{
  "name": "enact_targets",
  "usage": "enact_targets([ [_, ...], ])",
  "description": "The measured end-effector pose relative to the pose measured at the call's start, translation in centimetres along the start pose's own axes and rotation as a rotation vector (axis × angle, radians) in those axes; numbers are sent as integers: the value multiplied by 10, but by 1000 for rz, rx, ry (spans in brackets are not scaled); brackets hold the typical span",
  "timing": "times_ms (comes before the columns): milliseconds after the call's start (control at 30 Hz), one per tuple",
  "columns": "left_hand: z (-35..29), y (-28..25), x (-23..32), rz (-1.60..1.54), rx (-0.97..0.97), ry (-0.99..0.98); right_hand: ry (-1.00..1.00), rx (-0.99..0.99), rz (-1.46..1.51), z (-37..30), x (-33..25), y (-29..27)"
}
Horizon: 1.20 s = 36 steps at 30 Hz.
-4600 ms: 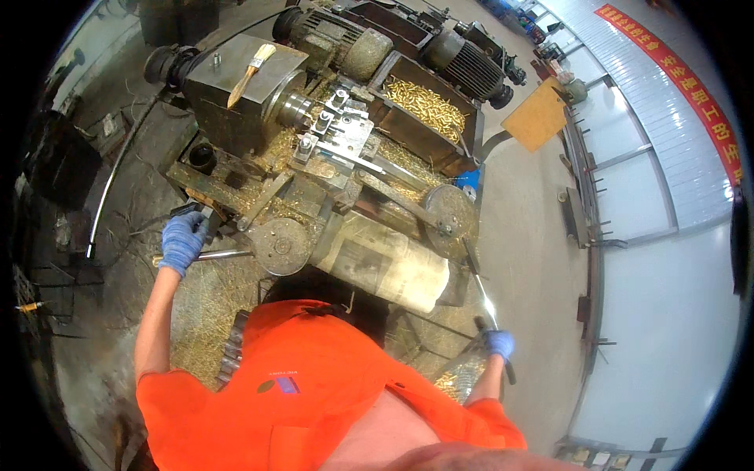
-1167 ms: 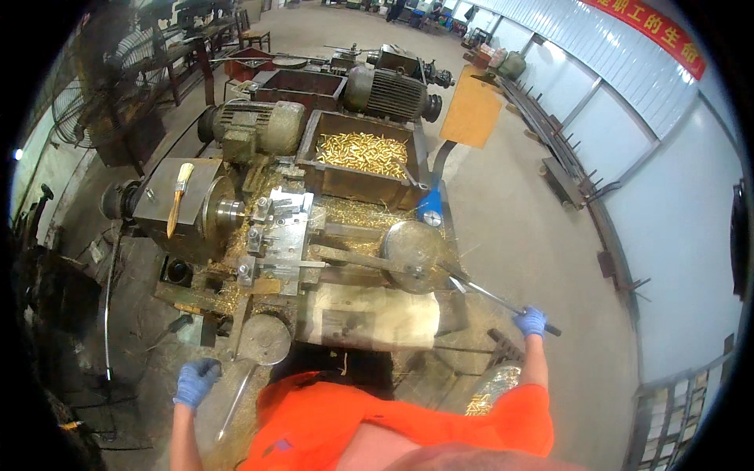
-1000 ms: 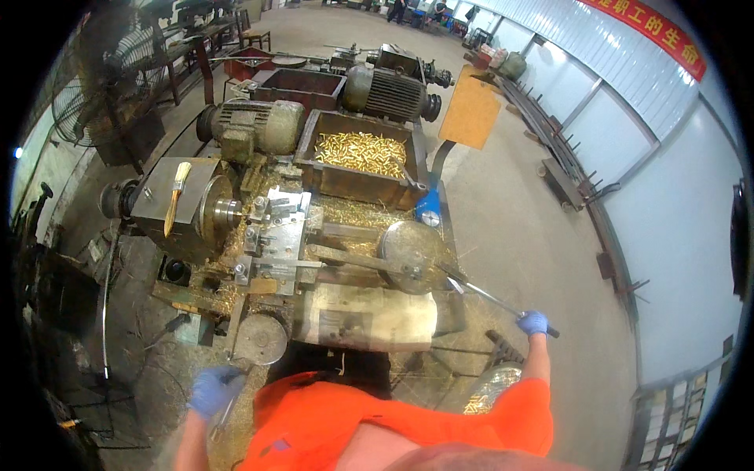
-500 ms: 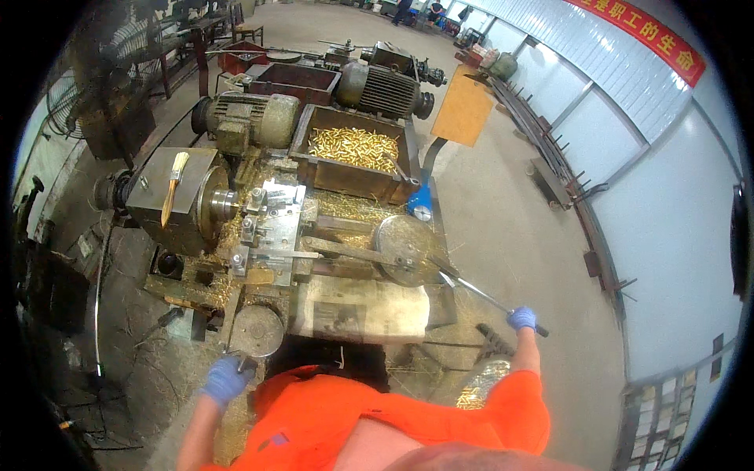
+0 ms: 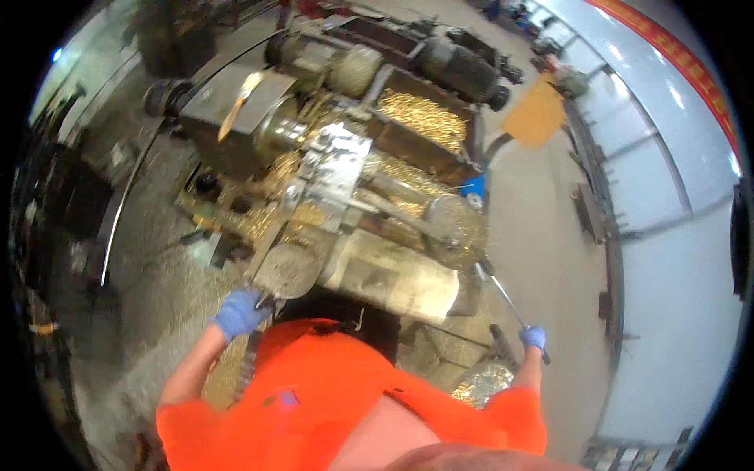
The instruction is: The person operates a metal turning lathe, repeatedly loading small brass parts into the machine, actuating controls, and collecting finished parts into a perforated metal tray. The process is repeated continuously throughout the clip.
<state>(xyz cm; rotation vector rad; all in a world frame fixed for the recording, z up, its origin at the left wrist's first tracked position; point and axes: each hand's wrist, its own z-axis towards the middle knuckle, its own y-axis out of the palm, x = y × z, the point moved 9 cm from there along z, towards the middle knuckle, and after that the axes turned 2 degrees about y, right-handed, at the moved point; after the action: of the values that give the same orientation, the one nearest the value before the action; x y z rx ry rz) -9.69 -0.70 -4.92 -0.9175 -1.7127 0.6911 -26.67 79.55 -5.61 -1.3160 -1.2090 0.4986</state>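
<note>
At the lower left, my left hand [image 5: 238,315], in a blue glove, is closed round the small handle at the edge of a round metal handwheel [image 5: 287,271]. Off to the right, my gloved right hand [image 5: 533,337] grips the dark end of a long metal lever [image 5: 507,298], which runs up to a round disc [image 5: 454,222] on the lathe. Between them lies a worn paper sheet [image 5: 393,275] on the machine's front. Beyond are the shiny tool slide [image 5: 342,161] and the spindle [image 5: 281,129], both blurred.
A metal bin [image 5: 393,140] of small brass pieces [image 5: 424,118] stands behind the slide. On the headstock [image 5: 200,106] lies a brush [image 5: 236,110]. Brass shavings cover the machine bed. A container of brass pieces [image 5: 471,388] sits below my right arm. Metal bars [image 5: 585,149] line the right wall.
My view has turned, so the machine appears tilted clockwise and farther right. The lever slants more steeply in the picture. Both hands keep their grips.
</note>
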Motion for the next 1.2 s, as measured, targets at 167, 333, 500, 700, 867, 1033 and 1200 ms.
enact_targets([
  [167, -8, -6, 5, -36, -79, -104, 84, 13, 61, -18, -2, -18],
  [333, -5, -3, 4, -52, -36, -8, -29, 30, -81, -4, -6, 1],
  [500, 1, 5, -4, -52, -52, -14, 8, 24, -54, -9, -1, 2],
  [700, -2, -1, 2, -100, -67, 1, -6, -21, -81, -26, -8, -5],
  [867, -2, -1, 2, -99, -70, 2, -39, -34, -164, -24, -7, 10],
  [1033, -4, 2, -2, -132, -72, -12, 28, -21, -83, -35, -7, 3],
  [1200, 1, 3, -3, -108, -70, 11, 97, -9, -23, -39, 12, 20],
])
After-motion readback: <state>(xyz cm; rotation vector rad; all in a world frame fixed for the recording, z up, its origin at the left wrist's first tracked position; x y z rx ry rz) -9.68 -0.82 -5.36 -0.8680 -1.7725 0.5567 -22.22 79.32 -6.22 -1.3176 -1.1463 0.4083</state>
